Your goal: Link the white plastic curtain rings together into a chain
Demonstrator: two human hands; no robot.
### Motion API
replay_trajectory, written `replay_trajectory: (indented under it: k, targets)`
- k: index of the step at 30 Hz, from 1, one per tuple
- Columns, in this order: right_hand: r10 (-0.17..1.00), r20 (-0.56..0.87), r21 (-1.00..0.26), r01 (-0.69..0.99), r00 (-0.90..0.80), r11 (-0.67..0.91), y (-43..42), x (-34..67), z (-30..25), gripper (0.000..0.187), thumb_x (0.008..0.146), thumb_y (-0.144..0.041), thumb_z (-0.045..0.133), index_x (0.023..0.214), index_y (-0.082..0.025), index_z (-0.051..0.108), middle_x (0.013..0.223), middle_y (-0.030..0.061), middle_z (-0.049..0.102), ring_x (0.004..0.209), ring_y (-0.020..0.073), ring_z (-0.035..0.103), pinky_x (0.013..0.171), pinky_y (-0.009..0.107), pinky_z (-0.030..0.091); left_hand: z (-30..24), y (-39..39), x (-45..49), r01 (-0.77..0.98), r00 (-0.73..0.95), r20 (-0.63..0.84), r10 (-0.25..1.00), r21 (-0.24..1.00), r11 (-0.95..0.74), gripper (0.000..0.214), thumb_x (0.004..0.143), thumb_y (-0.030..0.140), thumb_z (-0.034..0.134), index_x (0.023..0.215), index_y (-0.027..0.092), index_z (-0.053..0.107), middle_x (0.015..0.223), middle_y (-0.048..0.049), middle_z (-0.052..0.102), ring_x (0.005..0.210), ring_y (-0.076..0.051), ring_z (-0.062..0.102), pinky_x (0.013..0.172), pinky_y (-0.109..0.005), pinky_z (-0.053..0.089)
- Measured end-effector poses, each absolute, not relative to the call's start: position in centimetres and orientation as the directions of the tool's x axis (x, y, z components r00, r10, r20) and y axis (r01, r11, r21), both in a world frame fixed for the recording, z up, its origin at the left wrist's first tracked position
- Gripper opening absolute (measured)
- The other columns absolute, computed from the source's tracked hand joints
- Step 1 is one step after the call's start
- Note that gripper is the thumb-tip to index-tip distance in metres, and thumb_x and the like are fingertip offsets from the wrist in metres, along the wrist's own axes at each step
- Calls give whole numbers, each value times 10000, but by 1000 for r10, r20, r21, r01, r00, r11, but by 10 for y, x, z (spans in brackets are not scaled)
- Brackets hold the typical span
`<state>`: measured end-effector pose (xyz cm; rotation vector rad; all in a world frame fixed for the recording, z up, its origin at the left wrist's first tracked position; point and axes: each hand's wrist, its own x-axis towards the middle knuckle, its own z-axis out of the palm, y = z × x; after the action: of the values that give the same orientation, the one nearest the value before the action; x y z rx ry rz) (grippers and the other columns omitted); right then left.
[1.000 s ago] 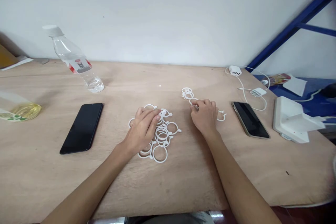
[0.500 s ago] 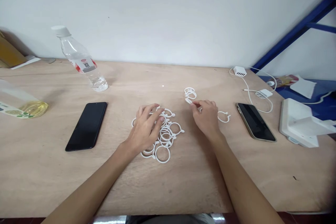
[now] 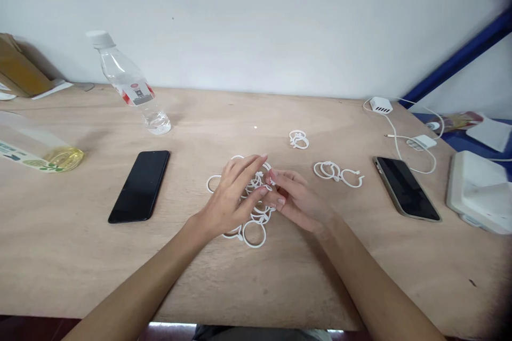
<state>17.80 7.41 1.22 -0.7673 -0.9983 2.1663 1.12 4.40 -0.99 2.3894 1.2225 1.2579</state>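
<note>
A pile of several white plastic rings (image 3: 253, 224) lies in the middle of the wooden table (image 3: 248, 282). My left hand (image 3: 234, 196) rests over the pile, fingers curled onto the rings and pinching one. My right hand (image 3: 295, 200) meets it at the pile's right side, fingertips touching the same rings. Two or three rings (image 3: 338, 172) lie to the right of my hands. A small ring cluster (image 3: 299, 139) sits farther back.
A black phone (image 3: 141, 185) lies left of the pile, another phone (image 3: 407, 188) at the right. A water bottle (image 3: 128, 84) stands at the back left, a tipped bottle with yellow liquid (image 3: 40, 155) at far left. White chargers and cable (image 3: 396, 120) and a white box (image 3: 480, 191) sit at right.
My right hand left the rings at the right and moved left to the pile, meeting my left hand. The view shifted slightly to the left.
</note>
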Motion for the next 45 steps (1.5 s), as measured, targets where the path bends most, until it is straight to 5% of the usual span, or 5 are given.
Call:
replay_trajectory:
  k: [11, 18, 26, 38, 45]
  targets:
    - [945, -195, -909, -313, -264, -275, 82, 180, 9, 285, 731, -444, 722, 684, -164, 692, 582, -6, 572, 587, 104, 458, 585, 258, 339, -7, 45, 11, 523, 98, 479, 872, 721, -455, 298, 900, 325, 563, 1153, 176, 616, 1112, -116, 640, 1032, -239, 575, 908, -403, 463]
    - [944, -79, -941, -287, -321, -177, 75, 173, 5, 240, 779, -427, 674, 749, -196, 731, 711, 14, 612, 682, 132, 475, 665, 282, 389, -1, 48, 14, 389, -20, 304, 953, 880, -273, 229, 812, 369, 661, 952, 193, 706, 978, -69, 689, 933, -213, 612, 836, -347, 479]
    - [925, -128, -945, -240, -358, -224, 73, 170, -2, 266, 731, -449, 724, 752, -185, 701, 664, 3, 591, 650, 133, 513, 621, 279, 409, 9, 46, 18, 178, -99, 6, 995, 984, 11, 263, 649, 364, 770, 692, 162, 607, 593, 34, 541, 554, -103, 482, 520, -233, 373]
    - [922, -94, -954, -232, -375, -191, 69, 165, -4, 266, 741, -420, 705, 661, -177, 634, 601, -26, 548, 560, 91, 447, 544, 241, 342, 8, 44, 19, 180, -83, -67, 994, 980, 81, 278, 662, 331, 674, 646, 199, 430, 567, 63, 458, 525, -89, 423, 481, -211, 317]
    - [976, 181, -854, 473, -124, 219, 82, 189, 9, 260, 827, -400, 551, 729, -189, 668, 654, 33, 613, 642, 177, 520, 642, 325, 393, 5, 45, 17, 336, -142, 17, 990, 941, 33, 277, 688, 328, 664, 719, 211, 415, 636, 56, 499, 577, -109, 451, 539, -231, 363]
